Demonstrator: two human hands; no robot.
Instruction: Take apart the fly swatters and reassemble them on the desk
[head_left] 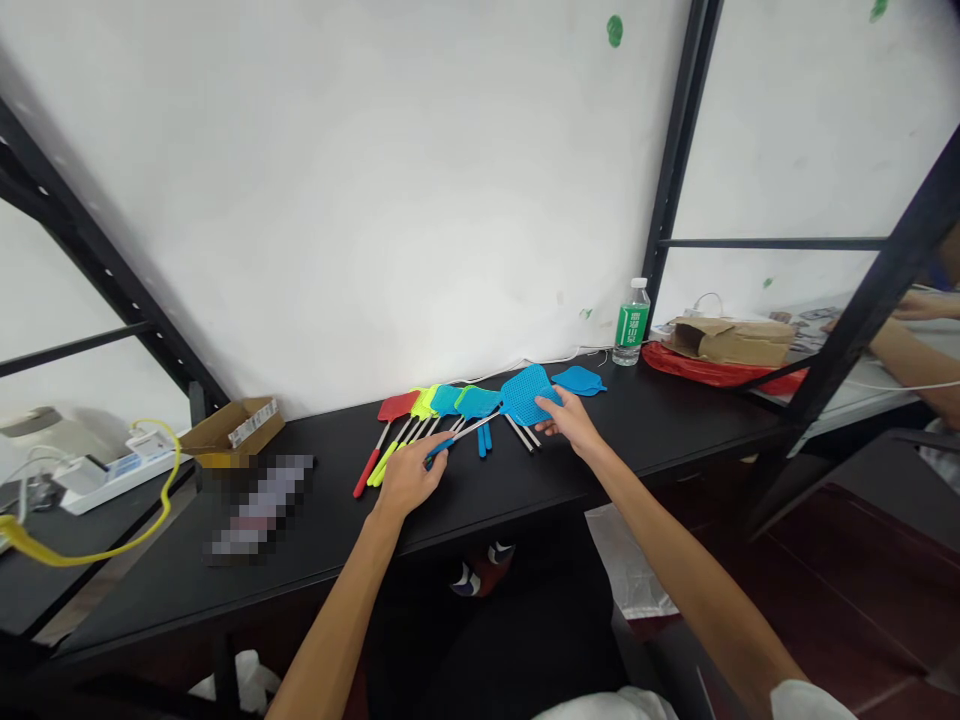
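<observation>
- Left hand closed round a blue handle; metal rod slants up and right from it.
- Right hand pinches a blue mesh head by its lower right edge, thumb on top. Rod tip meets or nearly meets the head; can't tell if seated.
- Both pieces held just above the black surface, in front of the wall.
- Looks complete, to judge by the lie: red swatter and yellow-green swatters, heads, rods and handles in line, on the left.
- Blue ones beside them overlap; count and joins unclear.
- Looks unjoined: blue heads at right, no rod showing; two bare rod ends and blue handles near the middle, links hidden.
- My reading: partway along, the held blue piece mid-joining.
</observation>
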